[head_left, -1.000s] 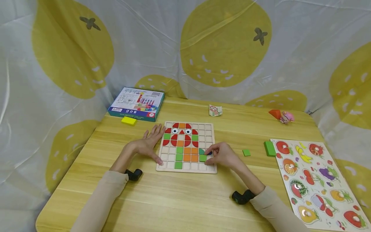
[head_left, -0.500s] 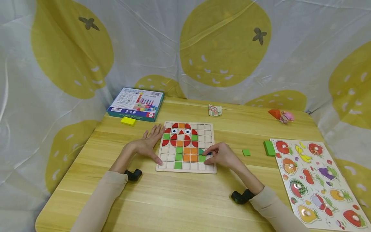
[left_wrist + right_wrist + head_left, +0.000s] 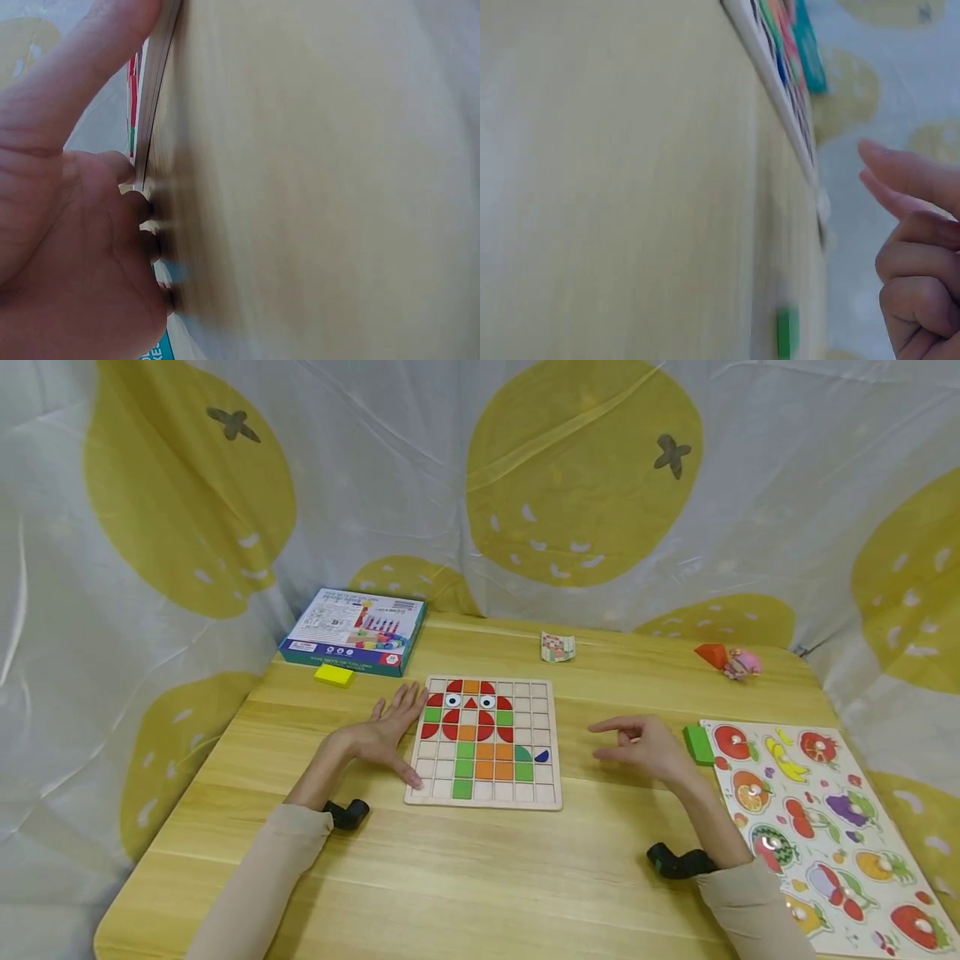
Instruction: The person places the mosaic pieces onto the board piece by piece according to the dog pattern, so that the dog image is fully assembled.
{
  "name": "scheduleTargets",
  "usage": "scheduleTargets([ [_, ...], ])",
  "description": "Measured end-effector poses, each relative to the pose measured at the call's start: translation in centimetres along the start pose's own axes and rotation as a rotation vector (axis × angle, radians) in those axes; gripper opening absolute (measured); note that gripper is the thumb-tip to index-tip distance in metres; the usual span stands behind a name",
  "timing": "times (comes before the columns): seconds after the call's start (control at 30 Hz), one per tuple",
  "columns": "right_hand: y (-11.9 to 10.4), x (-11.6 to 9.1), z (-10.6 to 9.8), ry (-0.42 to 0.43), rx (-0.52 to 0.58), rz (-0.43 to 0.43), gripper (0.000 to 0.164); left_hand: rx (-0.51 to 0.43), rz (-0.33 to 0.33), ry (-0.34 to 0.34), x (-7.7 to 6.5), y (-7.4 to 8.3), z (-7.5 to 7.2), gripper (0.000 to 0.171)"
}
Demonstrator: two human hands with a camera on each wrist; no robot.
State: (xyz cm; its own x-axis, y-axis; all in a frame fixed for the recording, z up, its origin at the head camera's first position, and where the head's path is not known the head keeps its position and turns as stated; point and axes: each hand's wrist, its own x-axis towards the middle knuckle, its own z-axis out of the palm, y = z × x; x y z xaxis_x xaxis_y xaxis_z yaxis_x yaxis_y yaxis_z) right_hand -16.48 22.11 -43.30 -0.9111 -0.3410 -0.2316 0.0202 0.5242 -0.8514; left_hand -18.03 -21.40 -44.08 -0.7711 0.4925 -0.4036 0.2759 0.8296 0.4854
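Note:
A wooden grid board lies mid-table, its cells partly filled with red, orange and green pieces plus two eye tiles. My left hand is spread along the board's left edge, thumb over the lower left corner. Near the board's right side sit a teal quarter-round, a green square and a dark blue piece. Right of the board hovers my right hand, holding nothing, thumb and index finger extended and apart, other fingers curled. It covers the spot where a loose green tile lay.
A fruit puzzle board lies at the right, a green block at its corner. Toward the back are a game box, a yellow block, a picture card, a red piece and a pink figurine.
My right hand has left the board's right side and moved right, over the loose green tile's spot. The dark blue piece now shows fully. My left hand has stayed put.

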Motion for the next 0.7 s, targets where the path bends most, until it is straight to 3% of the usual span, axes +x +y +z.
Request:
scheduleTargets([
  [0.1,1.8,-1.3,-2.4,0.011,0.037,0.065,0.046,-0.004,-0.004,-0.002,0.0,0.1,0.1,0.142],
  [0.2,3.0,-1.9,-3.6,0.000,0.062,0.117,0.050,-0.011,-0.002,0.001,0.1,0.0,0.1,0.141],
  [0.43,4.2,-1.3,-3.7,0.017,0.035,0.193,0.045,-0.014,0.010,0.005,0.2,-0.1,0.1,0.139],
  [0.7,4.7,-1.6,-4.1,0.010,0.026,0.204,0.047,-0.004,-0.004,0.012,0.1,0.1,-0.1,0.140],
])
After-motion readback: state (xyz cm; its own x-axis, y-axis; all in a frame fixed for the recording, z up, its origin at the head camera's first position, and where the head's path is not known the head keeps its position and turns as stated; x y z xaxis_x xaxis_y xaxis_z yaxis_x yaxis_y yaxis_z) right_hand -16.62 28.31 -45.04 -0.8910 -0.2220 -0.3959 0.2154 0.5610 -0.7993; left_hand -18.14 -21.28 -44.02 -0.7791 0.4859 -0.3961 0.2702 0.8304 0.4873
